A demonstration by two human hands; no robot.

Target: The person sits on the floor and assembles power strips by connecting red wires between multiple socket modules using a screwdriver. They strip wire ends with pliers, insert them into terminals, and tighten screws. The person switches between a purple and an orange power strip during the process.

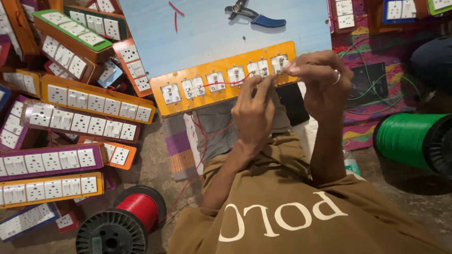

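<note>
Resting across the person's lap and against the near edge of a pale blue board (212,33), the orange switch panel (226,82) is a long flat strip with its back side up, showing six white square modules in a row with small metal screw terminals. A thin red wire (221,83) runs along those modules and trails down over the grey trousers. The left hand (254,113) is pinched on the red wire at the panel's right part, fingers bent tight. The right hand (320,80), wearing one ring, curls over the panel's right end; whether it grips anything, I cannot tell. On the blue board lie one pair of blue-handled pliers (256,16) and two short red wire scraps (176,14). Stacked on the floor at left are many finished panels (89,101) in orange, purple and green frames with glossy white switches. Two ribbed plastic spools sit near: one red spool (134,214), one green spool (409,138).
</note>
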